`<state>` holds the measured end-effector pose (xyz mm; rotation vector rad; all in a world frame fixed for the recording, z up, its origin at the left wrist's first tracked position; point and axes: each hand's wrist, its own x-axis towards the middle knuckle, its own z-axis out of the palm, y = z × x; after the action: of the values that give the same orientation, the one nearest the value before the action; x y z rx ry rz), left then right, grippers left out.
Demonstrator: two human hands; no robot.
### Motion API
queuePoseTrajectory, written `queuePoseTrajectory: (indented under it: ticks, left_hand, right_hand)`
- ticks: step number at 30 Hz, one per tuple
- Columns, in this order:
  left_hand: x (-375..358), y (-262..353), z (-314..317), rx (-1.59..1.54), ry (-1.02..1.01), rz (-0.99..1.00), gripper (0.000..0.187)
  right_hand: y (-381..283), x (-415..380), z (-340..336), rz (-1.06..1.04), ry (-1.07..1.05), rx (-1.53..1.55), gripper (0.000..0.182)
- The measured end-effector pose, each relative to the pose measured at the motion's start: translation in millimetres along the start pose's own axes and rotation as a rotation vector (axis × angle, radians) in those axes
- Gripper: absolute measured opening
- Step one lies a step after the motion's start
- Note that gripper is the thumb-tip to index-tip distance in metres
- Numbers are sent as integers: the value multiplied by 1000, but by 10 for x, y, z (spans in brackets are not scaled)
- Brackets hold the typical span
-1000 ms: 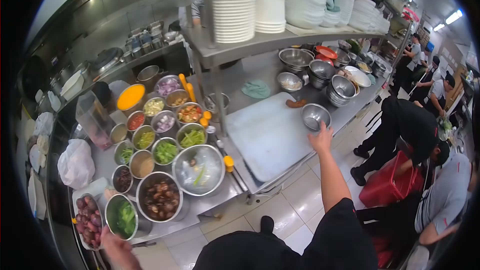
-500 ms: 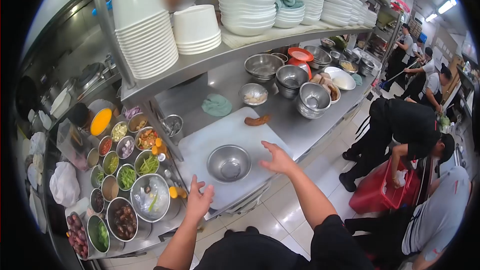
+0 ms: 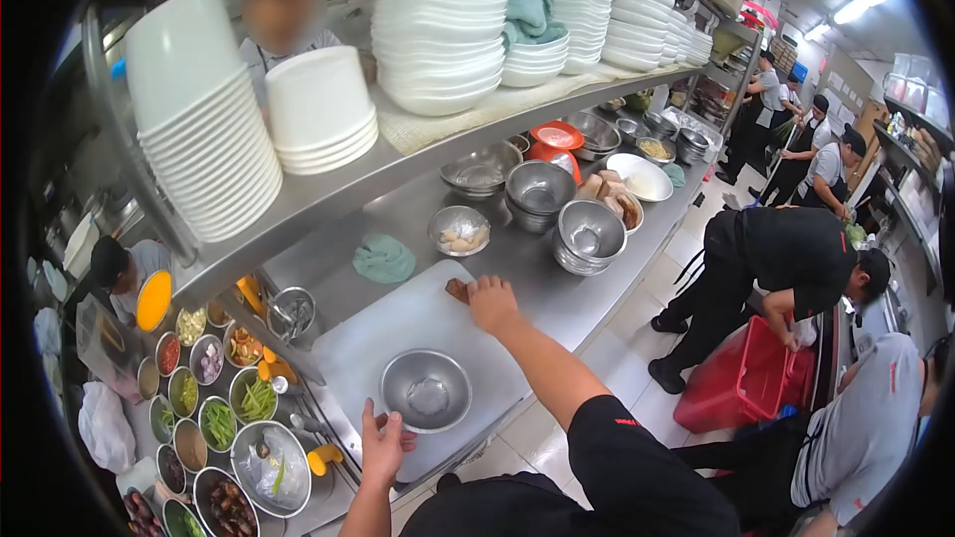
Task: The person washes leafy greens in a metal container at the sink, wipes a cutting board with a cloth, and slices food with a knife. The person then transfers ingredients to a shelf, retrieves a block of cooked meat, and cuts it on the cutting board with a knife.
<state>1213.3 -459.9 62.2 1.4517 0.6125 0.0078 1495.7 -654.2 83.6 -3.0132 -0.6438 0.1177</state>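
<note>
An empty steel bowl [image 3: 427, 390] sits on the white cutting board [image 3: 383, 333] in front of me. My left hand [image 3: 382, 446] rests with fingers spread at the board's near edge, just beside the bowl and holding nothing. My right hand [image 3: 491, 302] reaches to the board's far right corner and closes over a brown piece of food [image 3: 458, 289], most of which it hides.
Stacked steel bowls [image 3: 589, 235] and a green cloth [image 3: 384, 259] stand behind the board. Ingredient bowls [image 3: 219, 425] fill the counter at left. White plates [image 3: 438, 30] load the shelf above. A person in black bends over a red bin [image 3: 741, 378] at right.
My right hand left the steel bowl on the board and reached forward onto the brown food piece. My left hand came in to the board's near edge. My view shifted right.
</note>
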Motion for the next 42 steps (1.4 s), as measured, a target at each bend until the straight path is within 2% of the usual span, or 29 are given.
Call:
queuePoseTrajectory:
  ticks: [2,4,7,9,11,12,13,16,19,22,24,27,28,29,30,32,34,37,38,39,41,42]
  left_hand:
    - [32,-12,-8,24,17,-15,72]
    - [74,-16,44,43,60,-7,70]
    - [108,22,91,112,107,-11,73]
    - [168,10,144,144,159,-10,63]
    - [203,-18,169,133,254,-37,68]
    - [213,-48,231,218,347,-3,58]
    - [167,21,305,253,396,-19,57]
    - [191,-24,282,143,438,-59,57]
    - [90,38,366,72,465,-47,56]
    - [37,-28,429,138,554,-10,52]
    - [40,-22,534,101,604,41,49]
    - [-54,59,594,278,627,-37,37]
    - [-135,197,723,264,642,4,33]
    - [-34,-31,571,255,634,26,32]
    - [-20,3,561,234,614,-37,39]
    - [98,-93,458,244,655,-70,53]
    - [136,143,537,141,744,-48,55]
    - [390,242,426,-107,639,-25,62]
    - [417,321,495,-155,684,18,60]
    - [353,417,554,-201,718,60,58]
    - [59,450,523,389,782,211,49]
    - [-83,462,502,689,784,281,45]
  right_hand:
    - [75,-57,224,59,100,188,33]
    - [199,-132,229,35,88,229,44]
    - [552,-119,352,-21,0,585,50]
    - [805,-224,181,-77,5,837,50]
    - [1032,-595,-7,-133,3,1105,50]
    - [1155,-748,-262,-125,-70,1126,44]
    - [1284,-801,-277,-117,-92,1253,43]
    - [1652,-884,-363,-101,-140,1580,35]
    - [1900,-1010,-492,-117,-255,1813,35]
    - [2070,-1079,-540,-182,-225,1762,37]
    - [2104,-1115,-533,-141,-237,1718,38]
    - [2022,-1117,-512,-133,-374,1593,34]
    - [1969,-1113,-505,-154,-432,1487,33]
    - [1905,-1104,-487,-177,-474,1385,31]
    - [1834,-1069,-451,-203,-498,1291,30]
    - [1662,-1039,-319,-374,-366,1078,31]
    - [1402,-984,-284,-518,-247,872,36]
    - [888,-909,-316,-788,-38,638,38]
    - [722,-858,-248,-822,-45,600,44]
    - [563,-859,-198,-889,60,446,47]
    - [282,-835,-85,-1000,278,127,51]
    - [270,-795,189,-970,127,89,57]
